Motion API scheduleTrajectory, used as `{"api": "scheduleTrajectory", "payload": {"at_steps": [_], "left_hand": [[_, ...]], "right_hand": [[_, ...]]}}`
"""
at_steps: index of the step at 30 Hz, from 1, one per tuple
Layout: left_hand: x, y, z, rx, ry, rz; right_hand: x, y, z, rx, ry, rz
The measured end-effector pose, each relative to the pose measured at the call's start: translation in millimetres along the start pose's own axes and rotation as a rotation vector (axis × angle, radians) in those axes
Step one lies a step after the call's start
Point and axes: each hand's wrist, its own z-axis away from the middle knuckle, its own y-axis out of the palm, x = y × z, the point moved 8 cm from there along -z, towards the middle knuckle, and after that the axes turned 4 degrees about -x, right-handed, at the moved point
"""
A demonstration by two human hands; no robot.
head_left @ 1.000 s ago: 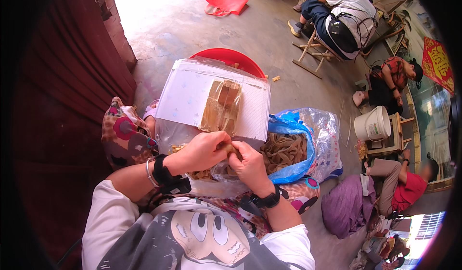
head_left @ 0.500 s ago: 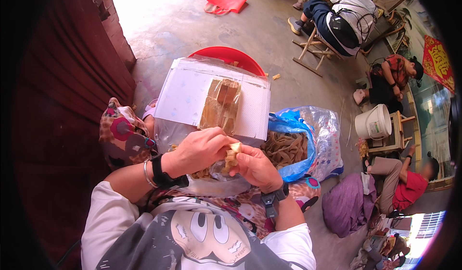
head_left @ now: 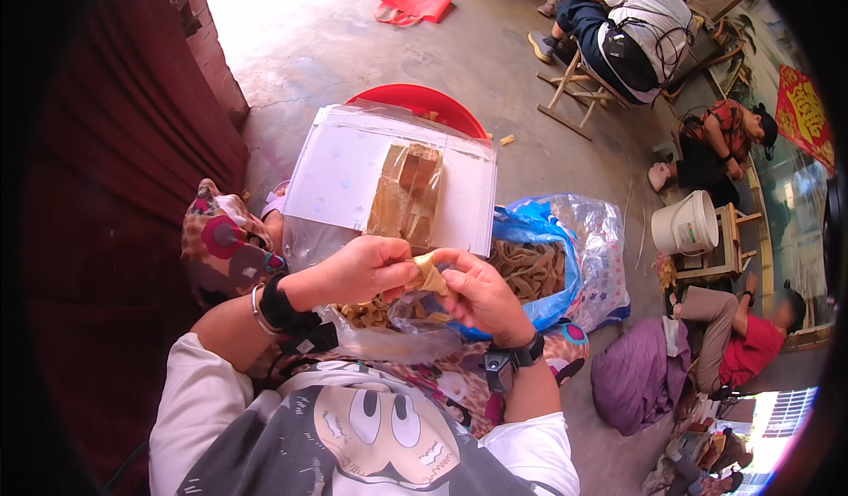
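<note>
Between my hands, above my lap, is a yellowish folded strip [head_left: 430, 276], its material unclear. My left hand [head_left: 375, 265] is closed and pinches its left end. At the strip's right side my right hand [head_left: 481, 295] grips it between thumb and fingers. Just beyond them lies a white board [head_left: 331, 174] bearing a brown block [head_left: 405, 197] wrapped in clear film. A clear plastic bag [head_left: 397, 346] below my hands contains small yellowish pieces [head_left: 362, 315]. To the right, flat brown strips [head_left: 530, 271] fill an open blue plastic bag [head_left: 567, 288].
A red basin [head_left: 442, 105] sits partly under the board's far edge. Farther off lies a red bag [head_left: 415, 0] on the concrete floor. At right are a purple sack [head_left: 638, 377], a white bucket [head_left: 686, 224] and several seated people. A dark red curtain [head_left: 132, 143] hangs at left.
My hands have drawn slightly apart, the right one shifting rightward. The strip, bunched between my fingers before, now shows as a folded piece stretched between both hands.
</note>
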Motion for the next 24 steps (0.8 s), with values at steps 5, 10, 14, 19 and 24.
{"api": "scheduleTrajectory", "payload": {"at_steps": [5,10,14,19,24], "left_hand": [[-10,-8,6,0.002,0.083,0.019],[-29,0,18,0.077,0.234,0.004],[-45,0,26,0.085,0.436,-0.183],[-10,-12,9,0.074,0.158,0.189],[14,18,11,0.233,-0.247,0.559]], "right_hand": [[11,-24,1,-0.079,-0.05,-0.115],[9,-27,2,-0.066,-0.083,-0.162],[12,-30,1,-0.071,-0.114,-0.093],[13,-23,-1,-0.065,-0.156,0.035],[11,5,-6,0.039,-0.201,0.223]]}}
